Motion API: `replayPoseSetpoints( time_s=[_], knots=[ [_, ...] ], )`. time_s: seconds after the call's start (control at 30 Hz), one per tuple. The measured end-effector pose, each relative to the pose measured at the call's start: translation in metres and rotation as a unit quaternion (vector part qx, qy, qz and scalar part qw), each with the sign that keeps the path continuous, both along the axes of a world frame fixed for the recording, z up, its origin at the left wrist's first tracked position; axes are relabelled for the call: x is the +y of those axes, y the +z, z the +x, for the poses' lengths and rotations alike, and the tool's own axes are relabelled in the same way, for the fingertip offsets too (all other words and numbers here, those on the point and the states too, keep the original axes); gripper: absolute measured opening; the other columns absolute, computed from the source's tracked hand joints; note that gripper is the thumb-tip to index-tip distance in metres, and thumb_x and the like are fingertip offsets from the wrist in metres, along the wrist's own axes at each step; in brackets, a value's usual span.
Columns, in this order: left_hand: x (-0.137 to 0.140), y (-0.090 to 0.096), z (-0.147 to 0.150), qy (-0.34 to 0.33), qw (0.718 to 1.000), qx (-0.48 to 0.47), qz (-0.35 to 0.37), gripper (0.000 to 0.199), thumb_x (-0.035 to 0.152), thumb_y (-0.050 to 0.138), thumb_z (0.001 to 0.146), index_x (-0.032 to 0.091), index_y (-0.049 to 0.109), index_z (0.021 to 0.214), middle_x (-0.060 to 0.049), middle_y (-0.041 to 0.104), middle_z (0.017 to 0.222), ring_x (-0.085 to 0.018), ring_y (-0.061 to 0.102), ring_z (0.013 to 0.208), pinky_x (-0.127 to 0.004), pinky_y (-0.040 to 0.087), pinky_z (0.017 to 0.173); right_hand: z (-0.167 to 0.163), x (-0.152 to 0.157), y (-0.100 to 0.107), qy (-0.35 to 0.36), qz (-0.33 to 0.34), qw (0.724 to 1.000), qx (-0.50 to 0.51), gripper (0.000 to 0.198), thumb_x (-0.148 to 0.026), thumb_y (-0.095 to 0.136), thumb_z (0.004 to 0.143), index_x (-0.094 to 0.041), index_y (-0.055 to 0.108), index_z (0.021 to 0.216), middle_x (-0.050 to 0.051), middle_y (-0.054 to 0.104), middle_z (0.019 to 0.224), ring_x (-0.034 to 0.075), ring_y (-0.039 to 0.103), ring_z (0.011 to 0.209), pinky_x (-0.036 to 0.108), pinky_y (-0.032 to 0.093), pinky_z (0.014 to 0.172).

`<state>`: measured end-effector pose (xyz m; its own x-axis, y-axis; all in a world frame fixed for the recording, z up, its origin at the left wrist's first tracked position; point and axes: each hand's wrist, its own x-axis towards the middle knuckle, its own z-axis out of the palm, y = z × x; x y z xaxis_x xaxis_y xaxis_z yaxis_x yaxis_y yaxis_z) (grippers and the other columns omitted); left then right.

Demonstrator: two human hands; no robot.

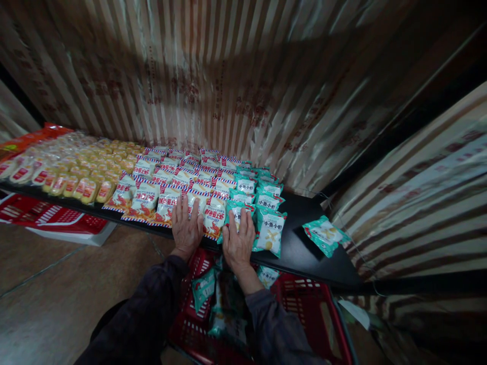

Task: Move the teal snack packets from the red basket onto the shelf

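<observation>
My left hand [187, 228] lies with its fingers stretched out against the front row of white snack bags [170, 201] with red lettering. To its right, my right hand [239, 242] rests flat on a teal-and-white snack bag [232, 210], covering much of it. Beside that hand, another teal snack bag [270, 232] leans at the front end of its column. Several rows of both kinds stand behind, tilted back on the black shelf [294, 253]. One loose teal snack bag [325, 234] lies apart near the shelf's right end.
Yellow packaged cakes [85, 188] fill the shelf's left part. Below the front edge stands a red basket [304, 294] holding more teal bags [228, 324]. Another red basket [49, 213] sits at the lower left. Striped printed plastic sheeting [213, 76] hangs behind.
</observation>
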<state>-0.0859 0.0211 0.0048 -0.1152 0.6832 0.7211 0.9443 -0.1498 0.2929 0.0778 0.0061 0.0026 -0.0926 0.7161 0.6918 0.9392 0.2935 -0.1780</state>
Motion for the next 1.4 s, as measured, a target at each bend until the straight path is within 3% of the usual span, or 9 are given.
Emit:
replayPoseSetpoints(
  time_s=[0.17,0.43,0.7,0.9,1.2,1.4],
  knots=[
    [-0.0003,0.0002,-0.001,-0.003,1.0,0.001,-0.002,0.051,0.029,0.046,0.093,0.017,0.044,0.142,-0.015,0.019,0.158,-0.031,0.016,0.147,-0.053,0.025,0.115,0.0002,-0.0008,0.0026,0.0,-0.003,1.0,0.003,0.05,-0.031,0.046,0.095,-0.024,0.042,0.144,0.013,0.024,0.157,0.033,0.021,0.144,0.054,0.031,0.11],
    [0.0018,0.0002,-0.0008,-0.002,1.0,0.005,-0.011,0.049,0.029,0.047,0.092,0.014,0.047,0.139,-0.018,0.029,0.154,-0.032,0.019,0.146,-0.053,0.025,0.115,-0.0009,-0.0011,0.005,-0.009,-0.015,1.0,-0.004,0.048,-0.031,0.045,0.095,-0.024,0.044,0.143,0.013,0.03,0.154,0.033,0.024,0.142,0.054,0.032,0.108],
    [-0.0015,-0.0033,-0.002,0.002,1.0,0.018,0.011,0.051,0.03,0.049,0.092,0.015,0.045,0.141,-0.018,0.019,0.158,-0.033,0.015,0.147,-0.054,0.025,0.114,-0.0022,-0.0004,0.0065,-0.016,-0.022,1.0,-0.006,0.047,-0.031,0.044,0.095,-0.022,0.046,0.142,0.014,0.027,0.156,0.032,0.021,0.143,0.053,0.03,0.109],
    [-0.002,-0.0029,-0.0004,0.004,1.0,0.026,0.012,0.051,0.028,0.051,0.091,0.018,0.046,0.141,-0.016,0.021,0.158,-0.033,0.016,0.146,-0.054,0.026,0.114,-0.0027,0.0003,0.0044,-0.02,-0.022,1.0,-0.002,0.046,-0.031,0.045,0.095,-0.023,0.047,0.141,0.013,0.031,0.154,0.032,0.022,0.143,0.053,0.031,0.109],
    [-0.0034,-0.0062,-0.0024,-0.005,0.999,0.031,0.037,0.056,0.027,0.051,0.09,0.018,0.041,0.144,-0.015,0.014,0.159,-0.033,0.016,0.147,-0.056,0.024,0.114,0.0017,-0.0035,0.0051,0.003,-0.012,1.0,-0.002,0.049,-0.031,0.046,0.095,-0.021,0.045,0.142,0.013,0.015,0.16,0.033,0.015,0.146,0.054,0.027,0.112],
    [-0.004,-0.0058,-0.0023,-0.002,0.998,0.031,0.048,0.057,0.028,0.051,0.09,0.017,0.04,0.144,-0.016,0.018,0.158,-0.033,0.016,0.146,-0.056,0.022,0.115,0.0047,-0.0077,0.0076,0.01,-0.011,1.0,-0.009,0.048,-0.028,0.045,0.095,-0.019,0.044,0.143,0.015,0.016,0.16,0.032,0.013,0.147,0.054,0.025,0.113]
  ],
)
